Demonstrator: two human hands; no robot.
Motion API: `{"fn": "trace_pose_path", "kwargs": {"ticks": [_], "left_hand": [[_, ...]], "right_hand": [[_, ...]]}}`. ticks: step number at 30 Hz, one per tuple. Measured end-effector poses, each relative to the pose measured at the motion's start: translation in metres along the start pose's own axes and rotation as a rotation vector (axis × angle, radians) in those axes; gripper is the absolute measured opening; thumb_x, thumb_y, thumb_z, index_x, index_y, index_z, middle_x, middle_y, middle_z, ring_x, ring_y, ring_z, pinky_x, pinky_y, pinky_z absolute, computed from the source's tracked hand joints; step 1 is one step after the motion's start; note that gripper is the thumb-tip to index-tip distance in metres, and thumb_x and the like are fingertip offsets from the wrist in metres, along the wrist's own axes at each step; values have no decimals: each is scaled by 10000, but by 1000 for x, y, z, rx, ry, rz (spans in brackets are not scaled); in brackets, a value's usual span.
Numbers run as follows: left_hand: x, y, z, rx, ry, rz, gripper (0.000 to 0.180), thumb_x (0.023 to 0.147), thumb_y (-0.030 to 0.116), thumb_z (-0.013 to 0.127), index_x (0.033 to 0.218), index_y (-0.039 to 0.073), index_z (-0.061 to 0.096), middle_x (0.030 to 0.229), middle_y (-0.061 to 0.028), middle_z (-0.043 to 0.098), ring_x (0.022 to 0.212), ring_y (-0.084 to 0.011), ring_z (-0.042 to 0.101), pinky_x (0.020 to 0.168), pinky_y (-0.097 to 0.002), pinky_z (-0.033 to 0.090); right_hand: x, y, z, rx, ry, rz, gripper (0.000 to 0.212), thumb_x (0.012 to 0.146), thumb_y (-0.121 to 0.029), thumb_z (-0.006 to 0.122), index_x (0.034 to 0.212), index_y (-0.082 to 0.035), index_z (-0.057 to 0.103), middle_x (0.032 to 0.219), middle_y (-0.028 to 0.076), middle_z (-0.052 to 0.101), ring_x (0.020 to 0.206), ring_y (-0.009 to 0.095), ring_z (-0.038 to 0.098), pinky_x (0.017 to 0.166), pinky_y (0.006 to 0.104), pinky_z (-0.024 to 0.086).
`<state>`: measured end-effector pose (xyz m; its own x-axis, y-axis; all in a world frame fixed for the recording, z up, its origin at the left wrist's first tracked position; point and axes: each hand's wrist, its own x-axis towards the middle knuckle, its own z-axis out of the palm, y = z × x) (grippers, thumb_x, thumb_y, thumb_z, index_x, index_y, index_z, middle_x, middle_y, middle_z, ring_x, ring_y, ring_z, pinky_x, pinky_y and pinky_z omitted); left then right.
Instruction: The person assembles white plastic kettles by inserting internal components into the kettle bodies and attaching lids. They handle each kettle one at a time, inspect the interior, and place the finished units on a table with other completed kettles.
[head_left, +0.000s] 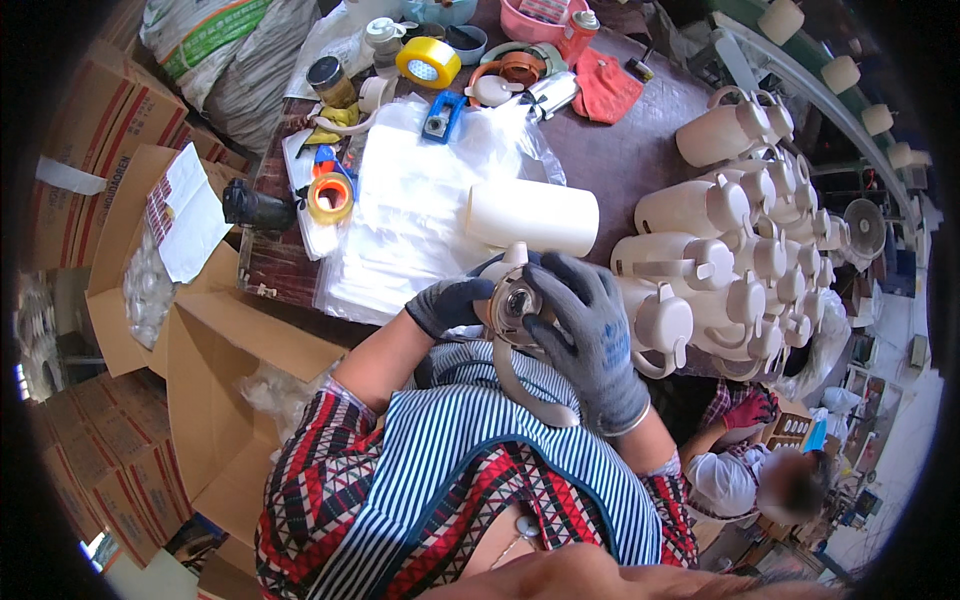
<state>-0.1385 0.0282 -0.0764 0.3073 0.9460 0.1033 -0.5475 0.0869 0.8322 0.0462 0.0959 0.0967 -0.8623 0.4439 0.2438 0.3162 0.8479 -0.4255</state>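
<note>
In front of my chest I hold a beige jug top (517, 304) with a spout and a long curved handle; a shiny round part shows in its opening. My left hand (448, 304), in a grey-and-black glove, is closed around its left side. The gloved right hand (592, 335) grips its right side, with fingers bent over the top. Just beyond them a cream cylindrical jug body (535, 217) lies on its side on the table. It rests partly on a stack of clear plastic bags (400, 215).
Several assembled jugs (700, 262) crowd the table's right side. Yellow tape (428, 63), a blue tool (443, 116), a red cloth (606, 87) and jars lie toward the back. Open cardboard boxes (225, 400) stand at my left. Another person (735, 475) sits at lower right.
</note>
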Motion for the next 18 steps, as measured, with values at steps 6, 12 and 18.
{"fn": "trace_pose_path", "kwargs": {"ticks": [6,12,18], "left_hand": [[2,13,12,-334,24,-228,1041,802,496,790,1549,34,231,1469,-154,449,1352,-247,470,1127,-379,412],[1,3,9,-197,-37,-179,895,828,485,771,1489,54,349,1448,-132,473,1342,-245,469,1154,-373,371],[8,-12,-7,246,-68,4,621,850,320,781,1367,96,520,1396,-98,529,1313,-255,484,1144,-367,372]], "right_hand": [[32,30,-4,159,-264,-131,364,814,-157,685,1176,-184,680,1142,78,646,1045,288,605,920,421,500],[41,26,-10,115,-382,-120,246,799,-186,692,1044,-169,679,1081,58,628,996,270,604,855,398,525],[34,26,-4,-109,-163,-363,458,625,-235,782,1069,-153,705,1049,54,642,954,259,606,832,423,483]]}}
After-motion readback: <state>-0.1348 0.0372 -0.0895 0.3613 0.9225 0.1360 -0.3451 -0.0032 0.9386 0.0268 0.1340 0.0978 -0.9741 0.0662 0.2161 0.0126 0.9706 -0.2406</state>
